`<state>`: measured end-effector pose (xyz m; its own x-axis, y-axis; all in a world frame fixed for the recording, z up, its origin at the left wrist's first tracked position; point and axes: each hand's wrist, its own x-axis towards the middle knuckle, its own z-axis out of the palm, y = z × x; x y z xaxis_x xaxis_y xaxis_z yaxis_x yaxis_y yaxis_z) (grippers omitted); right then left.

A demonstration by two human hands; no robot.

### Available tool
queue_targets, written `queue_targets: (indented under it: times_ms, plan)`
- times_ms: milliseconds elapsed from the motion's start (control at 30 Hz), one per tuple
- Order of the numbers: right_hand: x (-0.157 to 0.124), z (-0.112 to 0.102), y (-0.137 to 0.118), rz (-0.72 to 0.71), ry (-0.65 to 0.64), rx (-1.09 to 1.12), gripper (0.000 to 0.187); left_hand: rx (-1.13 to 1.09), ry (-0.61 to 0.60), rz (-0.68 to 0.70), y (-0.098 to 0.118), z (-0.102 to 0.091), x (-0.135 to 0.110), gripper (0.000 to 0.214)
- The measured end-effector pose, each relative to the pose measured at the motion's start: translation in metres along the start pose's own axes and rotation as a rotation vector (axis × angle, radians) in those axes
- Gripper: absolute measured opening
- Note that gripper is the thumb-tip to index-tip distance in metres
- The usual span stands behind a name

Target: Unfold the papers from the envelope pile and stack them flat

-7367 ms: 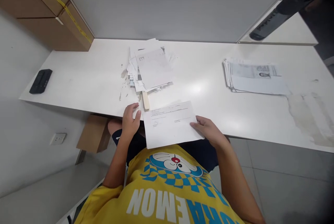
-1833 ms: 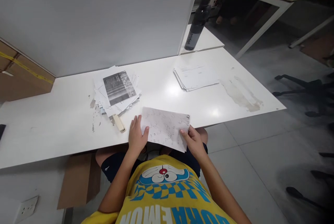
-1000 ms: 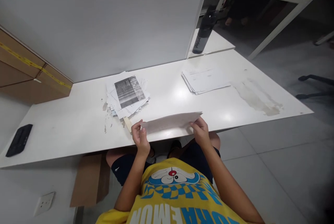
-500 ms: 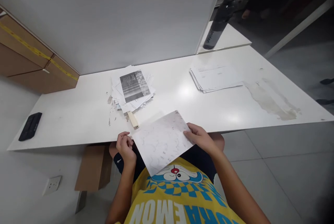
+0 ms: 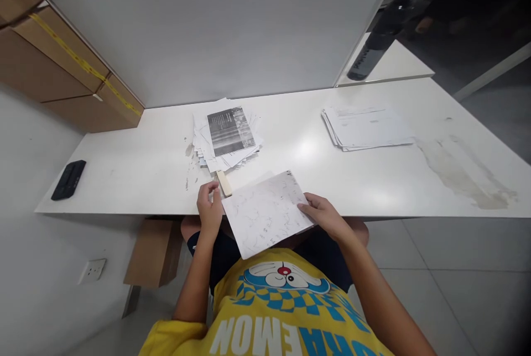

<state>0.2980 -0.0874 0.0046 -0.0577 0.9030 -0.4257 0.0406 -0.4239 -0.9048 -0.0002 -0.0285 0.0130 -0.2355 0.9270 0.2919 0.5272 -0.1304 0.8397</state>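
Observation:
A sheet of paper (image 5: 265, 215) with faint handwritten marks is tilted over the table's front edge, above my lap. My right hand (image 5: 326, 215) pinches its right edge, thumb on top and fingers beneath; another white edge shows behind it. Just off the sheet's left corner, my left hand (image 5: 210, 207) is loosely curled and holds nothing that I can see. Beside those fingers lies a small cream-coloured block-like object (image 5: 224, 183), its kind unclear. Behind it sits an untidy pile of papers (image 5: 203, 140), topped by a dark printed sheet (image 5: 230, 131).
A neater paper stack (image 5: 369, 128) lies right of centre on the white table (image 5: 286, 124). A black device (image 5: 68, 179) rests at the left end. Cardboard boxes (image 5: 74, 68) stand back left, and a dark bottle (image 5: 369, 55) back right. A dried stain (image 5: 468, 173) marks the right side.
The view has shifted, so the table things appear farther right. My left hand has come up closer to the cream object. My right hand still grips the paper.

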Motion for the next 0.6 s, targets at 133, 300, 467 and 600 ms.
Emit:
queue_targets:
  times_ms: [133, 300, 467, 600]
  plan:
    - [0.001, 0.004, -0.001, 0.034, 0.040, -0.034, 0.033, 0.035, -0.037, 0.089, -0.008, 0.009, 0.004, 0.023]
    - [0.001, 0.005, -0.007, 0.047, 0.091, -0.013, 0.035, 0.112, -0.095, 0.167, -0.014, 0.012, 0.002, 0.034]
    - [-0.002, 0.009, -0.012, 0.085, 0.121, -0.013, 0.039, 0.372, -0.285, 0.367, -0.012, 0.010, -0.005, 0.052]
    - [-0.004, 0.011, -0.013, 0.090, 0.114, -0.034, 0.042, 0.515, -0.365, 0.424, -0.012, 0.009, -0.008, 0.057]
